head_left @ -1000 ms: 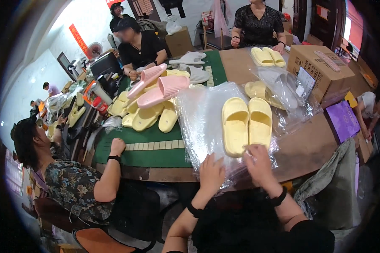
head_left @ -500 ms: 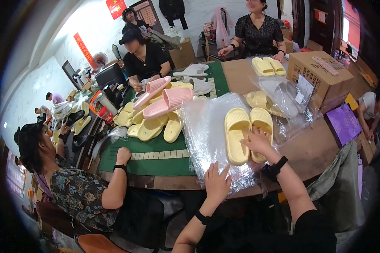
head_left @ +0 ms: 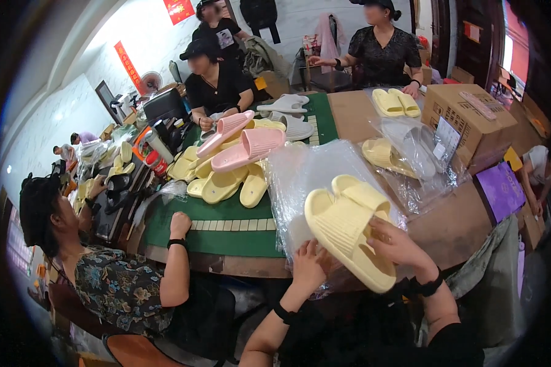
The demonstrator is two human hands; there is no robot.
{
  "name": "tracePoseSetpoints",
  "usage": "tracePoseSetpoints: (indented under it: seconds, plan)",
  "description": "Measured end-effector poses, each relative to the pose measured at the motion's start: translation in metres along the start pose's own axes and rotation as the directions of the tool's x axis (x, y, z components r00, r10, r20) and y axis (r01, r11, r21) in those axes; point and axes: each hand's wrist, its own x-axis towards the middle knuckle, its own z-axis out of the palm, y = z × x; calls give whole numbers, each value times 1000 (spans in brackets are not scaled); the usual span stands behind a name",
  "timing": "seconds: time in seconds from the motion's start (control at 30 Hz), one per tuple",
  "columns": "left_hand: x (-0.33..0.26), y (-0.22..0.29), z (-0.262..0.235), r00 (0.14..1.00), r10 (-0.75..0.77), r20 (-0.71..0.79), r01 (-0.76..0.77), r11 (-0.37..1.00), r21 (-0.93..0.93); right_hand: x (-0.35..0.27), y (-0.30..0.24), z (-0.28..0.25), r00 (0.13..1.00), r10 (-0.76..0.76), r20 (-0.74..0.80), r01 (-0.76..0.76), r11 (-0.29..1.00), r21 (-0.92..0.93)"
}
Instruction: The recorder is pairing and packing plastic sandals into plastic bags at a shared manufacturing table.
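A pair of yellow slide sandals (head_left: pixel 351 227) is tilted above the near edge of the table, one sandal partly behind the other. My right hand (head_left: pixel 399 244) grips the pair from the right, its fingers at the foot openings. Close to the left side of the nearer sandal is my left hand (head_left: pixel 310 264), fingers loosely bent and thumb apart, with nothing visible in it. Whether it touches the sandal or the plastic under it I cannot tell. Beneath the sandals lies a stack of clear plastic bags (head_left: pixel 294 174), shiny and wrinkled at its near edge.
Pink slides (head_left: pixel 251 150) top a pile of yellow slides (head_left: pixel 221 185) on a green mat (head_left: pixel 239 241). Bagged grey slides (head_left: pixel 410 144) lie by a cardboard box (head_left: pixel 468 122). A purple bag (head_left: pixel 501 191) is at right. A co-worker's fist (head_left: pixel 180 225) rests at left; others are across the table.
My right hand has lifted the yellow slides off the bags and tipped them toward me. My left hand's fingers have bent, close to the sandals. The co-worker at left has turned.
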Motion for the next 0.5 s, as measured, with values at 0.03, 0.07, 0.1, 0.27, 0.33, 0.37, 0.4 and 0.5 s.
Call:
tracePoseSetpoints:
  seconds: [0.03,0.07,0.1,0.27,0.33,0.37,0.4,0.5]
  plan:
    - [5,6,-15,999,30,42,-31,999,33,-9,-4,-5,996,-16,88,4,990,139]
    - [4,-10,4,995,89,54,-90,996,26,-15,-4,-11,978,42,203,-81,979,186]
    - [2,-28,20,988,143,62,-145,989,22,-22,-10,-14,977,35,211,-75,980,183]
    - [2,-44,5,974,-88,207,224,375,-900,-46,-5,-19,819,-110,563,-109,934,341]
    - [11,-45,-9,978,208,-24,-199,891,-409,-48,5,-16,648,-331,686,115,933,342]
    - [12,-48,1,985,174,11,-160,926,-342,-50,2,-17,649,-331,685,116,933,340]
    - [11,-50,6,985,173,11,-159,927,-339,-50,-9,-18,635,-325,700,82,930,358]
    - [13,-46,11,994,45,-103,-78,933,-351,-51,-14,-17,664,-377,646,127,908,400]
